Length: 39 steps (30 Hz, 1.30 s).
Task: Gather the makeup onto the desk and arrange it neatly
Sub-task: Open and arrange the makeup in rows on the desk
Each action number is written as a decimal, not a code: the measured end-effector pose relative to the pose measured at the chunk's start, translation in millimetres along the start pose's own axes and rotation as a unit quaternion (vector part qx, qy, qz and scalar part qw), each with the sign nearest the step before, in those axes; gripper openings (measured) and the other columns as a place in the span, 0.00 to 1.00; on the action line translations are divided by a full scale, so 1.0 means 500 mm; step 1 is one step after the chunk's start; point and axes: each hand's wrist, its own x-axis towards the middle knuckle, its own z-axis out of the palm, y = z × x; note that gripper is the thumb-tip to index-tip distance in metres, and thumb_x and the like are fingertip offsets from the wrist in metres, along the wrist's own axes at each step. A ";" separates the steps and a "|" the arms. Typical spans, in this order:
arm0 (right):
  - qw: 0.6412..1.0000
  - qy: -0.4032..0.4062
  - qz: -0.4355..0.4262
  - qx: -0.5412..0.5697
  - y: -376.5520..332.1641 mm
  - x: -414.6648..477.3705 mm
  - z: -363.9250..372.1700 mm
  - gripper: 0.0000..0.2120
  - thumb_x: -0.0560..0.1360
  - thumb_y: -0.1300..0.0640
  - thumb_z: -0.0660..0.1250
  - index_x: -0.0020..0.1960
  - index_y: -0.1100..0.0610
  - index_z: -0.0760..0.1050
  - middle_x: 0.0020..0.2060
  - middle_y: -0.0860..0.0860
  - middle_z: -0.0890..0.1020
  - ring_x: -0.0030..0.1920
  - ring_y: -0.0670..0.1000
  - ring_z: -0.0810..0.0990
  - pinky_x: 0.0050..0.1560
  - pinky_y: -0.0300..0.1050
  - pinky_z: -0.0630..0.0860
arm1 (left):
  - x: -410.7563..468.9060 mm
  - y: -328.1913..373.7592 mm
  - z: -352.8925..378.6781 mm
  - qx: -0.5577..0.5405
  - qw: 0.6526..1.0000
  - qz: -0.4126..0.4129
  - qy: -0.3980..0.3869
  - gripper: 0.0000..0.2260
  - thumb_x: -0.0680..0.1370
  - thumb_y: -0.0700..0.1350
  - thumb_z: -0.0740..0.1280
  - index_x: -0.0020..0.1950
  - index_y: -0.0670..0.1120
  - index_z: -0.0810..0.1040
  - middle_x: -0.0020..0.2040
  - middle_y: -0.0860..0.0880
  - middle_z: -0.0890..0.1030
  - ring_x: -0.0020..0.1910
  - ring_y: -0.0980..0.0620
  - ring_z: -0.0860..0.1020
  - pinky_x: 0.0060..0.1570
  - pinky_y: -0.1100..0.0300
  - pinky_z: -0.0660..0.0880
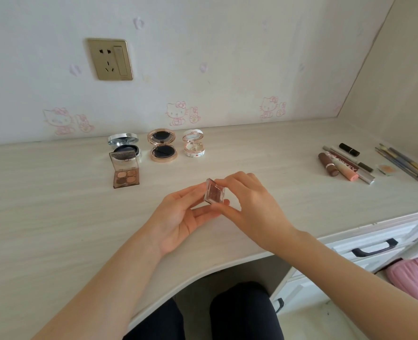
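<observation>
Both hands pinch the small square eyeshadow case (214, 190) just above the tabletop (56, 204), left hand (186, 212) beneath, right hand (249, 202) at its edges; it is best opened gently and set squarely beside the open palette (126, 171).

- A pale wall (227, 57) runs behind the counter (43, 204), papered with faint pink cartoon cat prints (177, 113) and small flower shapes.
- A brass-coloured socket plate (110, 59) with a switch sits on the wall, up to the left.
- A light wood-grain side panel (399, 82) closes the right end and meets the wall in a corner.
- The counter is pale wood grain, and its front edge curves inward over a knee gap.
- A white drawer (379, 244) with a dark handle (374, 247) sits under the counter's right part.
- Pink fabric (414, 276) shows at the right edge, above a light floor (325, 320).
- Soft, even light falls across the room.
</observation>
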 end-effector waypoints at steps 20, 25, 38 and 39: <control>0.992 -0.064 0.006 0.112 0.007 0.016 -0.013 0.19 0.77 0.55 0.67 0.67 0.54 0.74 0.56 0.47 0.78 0.52 0.41 0.76 0.55 0.30 0.72 | -0.004 0.007 -0.001 -0.012 1.000 0.012 0.010 0.14 0.75 0.41 0.66 0.59 0.36 0.79 0.57 0.36 0.81 0.55 0.37 0.80 0.51 0.51 0.80; 0.991 -0.077 0.019 0.111 -0.002 0.018 -0.013 0.19 0.77 0.54 0.66 0.67 0.52 0.72 0.57 0.45 0.78 0.55 0.41 0.76 0.57 0.33 0.73 | -0.002 0.004 0.000 -0.022 0.999 0.032 0.028 0.16 0.72 0.39 0.68 0.59 0.36 0.79 0.57 0.36 0.81 0.53 0.38 0.81 0.51 0.51 0.80; 0.916 -0.116 0.243 0.298 -0.024 0.052 -0.029 0.18 0.65 0.49 0.77 0.54 0.43 0.80 0.47 0.44 0.83 0.45 0.42 0.83 0.52 0.47 0.81 | -0.001 -0.001 -0.002 0.037 0.993 0.094 0.054 0.11 0.68 0.36 0.70 0.48 0.40 0.84 0.50 0.38 0.84 0.51 0.40 0.82 0.49 0.53 0.80; 0.910 -0.119 0.246 0.313 -0.024 0.051 -0.030 0.17 0.66 0.50 0.77 0.54 0.44 0.80 0.47 0.44 0.83 0.46 0.42 0.83 0.52 0.47 0.81 | -0.001 -0.001 -0.001 0.043 0.993 0.099 0.054 0.11 0.68 0.36 0.70 0.48 0.40 0.85 0.50 0.38 0.84 0.50 0.41 0.83 0.49 0.53 0.80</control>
